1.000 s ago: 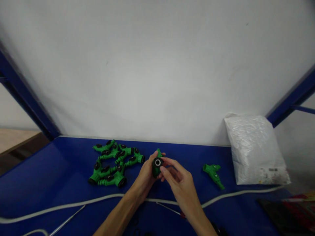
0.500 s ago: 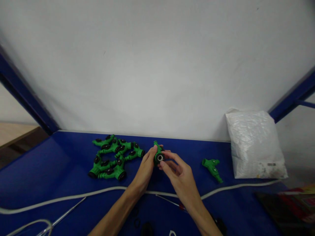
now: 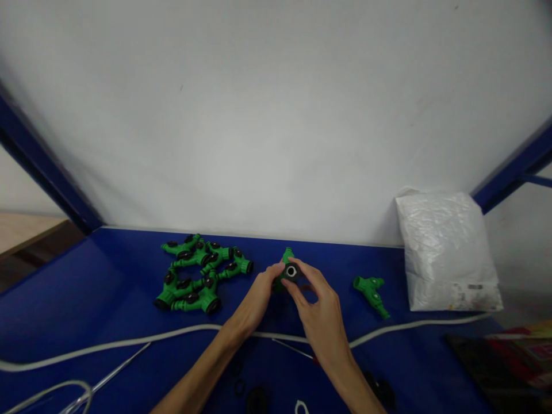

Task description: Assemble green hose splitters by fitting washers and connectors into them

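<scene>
Above the middle of the table, my left hand [image 3: 261, 289] is closed around a green Y-shaped hose splitter [image 3: 287, 253]. My right hand [image 3: 318, 296] pinches a round black end piece [image 3: 297, 272] between thumb and index finger, right against the splitter. A pale ring shows around the hole in this black piece, which faces me. Fingers hide much of the splitter's body, and whether the black piece is fixed to it I cannot tell. To the right lies another green splitter [image 3: 371, 294] without black knobs.
Several green splitters with black knobs [image 3: 202, 270] lie grouped on the left of the blue table [image 3: 116, 287]. A white cable [image 3: 172, 334] crosses in front. A screwdriver [image 3: 295, 348] and black parts [image 3: 257, 399] are near me; a white plastic package [image 3: 448, 253] leans at right.
The black end piece has shifted a little right and up, now framed between my right thumb and index finger. The splitter in my left hand has moved slightly right too.
</scene>
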Action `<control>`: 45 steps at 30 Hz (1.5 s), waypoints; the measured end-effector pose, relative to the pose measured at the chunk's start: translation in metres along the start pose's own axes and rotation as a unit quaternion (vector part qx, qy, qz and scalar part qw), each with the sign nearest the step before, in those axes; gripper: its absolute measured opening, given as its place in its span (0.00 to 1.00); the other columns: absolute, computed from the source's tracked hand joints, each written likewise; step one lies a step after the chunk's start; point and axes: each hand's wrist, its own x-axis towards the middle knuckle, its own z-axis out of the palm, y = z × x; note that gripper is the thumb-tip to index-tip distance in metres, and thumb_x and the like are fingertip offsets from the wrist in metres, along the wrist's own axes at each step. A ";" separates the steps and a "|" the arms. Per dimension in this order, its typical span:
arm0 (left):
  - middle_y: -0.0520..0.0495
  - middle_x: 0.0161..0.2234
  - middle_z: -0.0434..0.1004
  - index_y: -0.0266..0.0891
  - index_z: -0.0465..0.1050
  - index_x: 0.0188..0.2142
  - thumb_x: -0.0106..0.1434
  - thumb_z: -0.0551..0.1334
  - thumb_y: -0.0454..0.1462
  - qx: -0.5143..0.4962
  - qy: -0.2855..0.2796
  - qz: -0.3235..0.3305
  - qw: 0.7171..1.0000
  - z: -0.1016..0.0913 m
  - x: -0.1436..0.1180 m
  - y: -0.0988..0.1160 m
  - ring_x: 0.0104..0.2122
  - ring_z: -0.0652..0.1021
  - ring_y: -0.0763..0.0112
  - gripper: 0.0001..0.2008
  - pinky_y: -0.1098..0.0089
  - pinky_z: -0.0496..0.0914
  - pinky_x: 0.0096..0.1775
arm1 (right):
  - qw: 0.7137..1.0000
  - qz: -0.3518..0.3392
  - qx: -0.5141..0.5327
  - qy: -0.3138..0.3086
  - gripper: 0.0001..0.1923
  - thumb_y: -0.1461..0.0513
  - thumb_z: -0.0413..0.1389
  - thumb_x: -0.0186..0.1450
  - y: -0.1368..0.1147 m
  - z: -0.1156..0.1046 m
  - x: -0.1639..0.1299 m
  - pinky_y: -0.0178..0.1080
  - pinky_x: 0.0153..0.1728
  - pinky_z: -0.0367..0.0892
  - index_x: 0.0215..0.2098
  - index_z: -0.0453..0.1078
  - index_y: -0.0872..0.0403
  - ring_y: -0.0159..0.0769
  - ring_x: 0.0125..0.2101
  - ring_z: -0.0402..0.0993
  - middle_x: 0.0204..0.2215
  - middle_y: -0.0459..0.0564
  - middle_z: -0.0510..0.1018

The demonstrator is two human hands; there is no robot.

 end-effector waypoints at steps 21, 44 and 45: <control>0.48 0.64 0.67 0.45 0.61 0.66 0.69 0.54 0.44 0.024 0.011 0.039 0.999 0.013 -0.012 -0.004 0.64 0.65 0.58 0.26 0.56 0.55 0.65 | 0.998 0.012 -0.054 0.044 0.17 0.60 0.57 0.66 0.002 0.002 -0.004 0.50 0.51 0.68 0.53 0.74 0.46 0.47 0.49 0.71 0.48 0.54 0.71; 0.46 0.61 0.71 0.42 0.69 0.61 0.68 0.58 0.44 -0.085 0.044 0.027 0.995 0.026 -0.014 0.002 0.62 0.68 0.56 0.23 0.59 0.57 0.64 | 0.993 -0.056 -0.086 0.067 0.15 0.63 0.53 0.69 -0.001 0.005 -0.007 0.39 0.45 0.75 0.52 0.74 0.47 0.37 0.44 0.77 0.48 0.53 0.67; 0.47 0.60 0.71 0.42 0.70 0.60 0.67 0.58 0.44 -0.082 0.043 0.027 0.995 0.025 -0.014 0.003 0.62 0.69 0.56 0.23 0.59 0.58 0.64 | 0.993 -0.049 -0.084 0.060 0.15 0.63 0.54 0.69 0.000 0.004 -0.006 0.39 0.46 0.74 0.52 0.74 0.47 0.38 0.44 0.76 0.49 0.53 0.67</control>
